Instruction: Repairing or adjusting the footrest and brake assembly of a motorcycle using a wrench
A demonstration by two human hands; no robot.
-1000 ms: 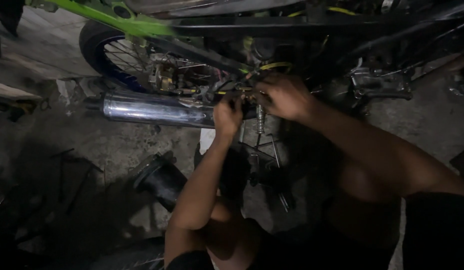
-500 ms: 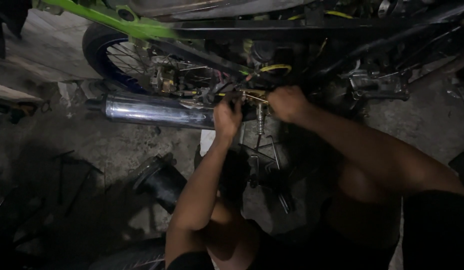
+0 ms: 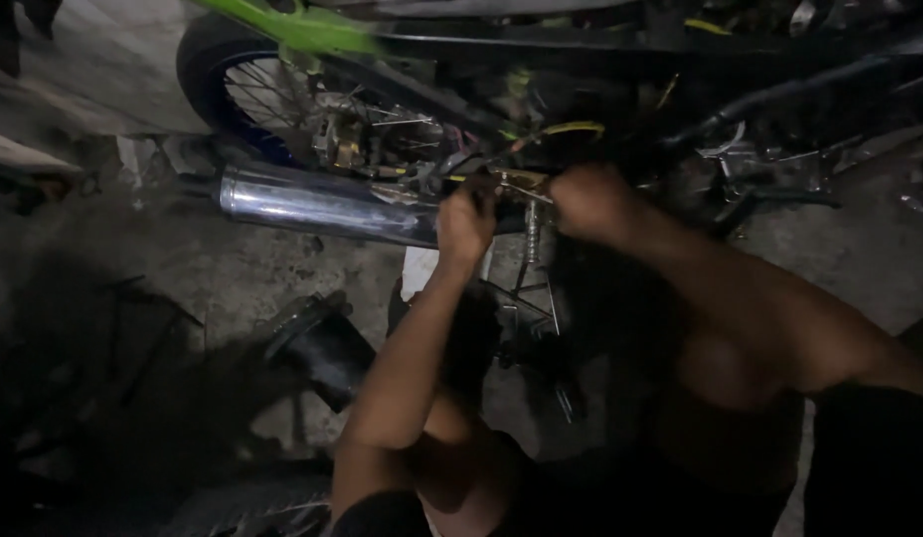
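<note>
A motorcycle with a green rear fender (image 3: 282,25) stands in front of me on a dim concrete floor. Its chrome exhaust pipe (image 3: 322,204) runs across the middle, below the spoked rear wheel (image 3: 252,99). My left hand (image 3: 466,224) is closed around a small part just above the pipe's front end. My right hand (image 3: 590,199) is closed on a brass-coloured metal piece (image 3: 521,184) between the two hands, beside yellow wires (image 3: 571,129). What exactly each hand grips is too dark and blurred to name.
A black cylindrical part (image 3: 322,343) lies on the floor by my left forearm. A thin metal stand (image 3: 526,288) hangs under the bike. Dark frame tubes and metal brackets (image 3: 759,164) crowd the right. Cracked concrete (image 3: 223,278) spreads to the left.
The view has drifted slightly, so the bike sits a little lower and to the right. Both hands stay at the same spot near the pipe's front end, with small shifts.
</note>
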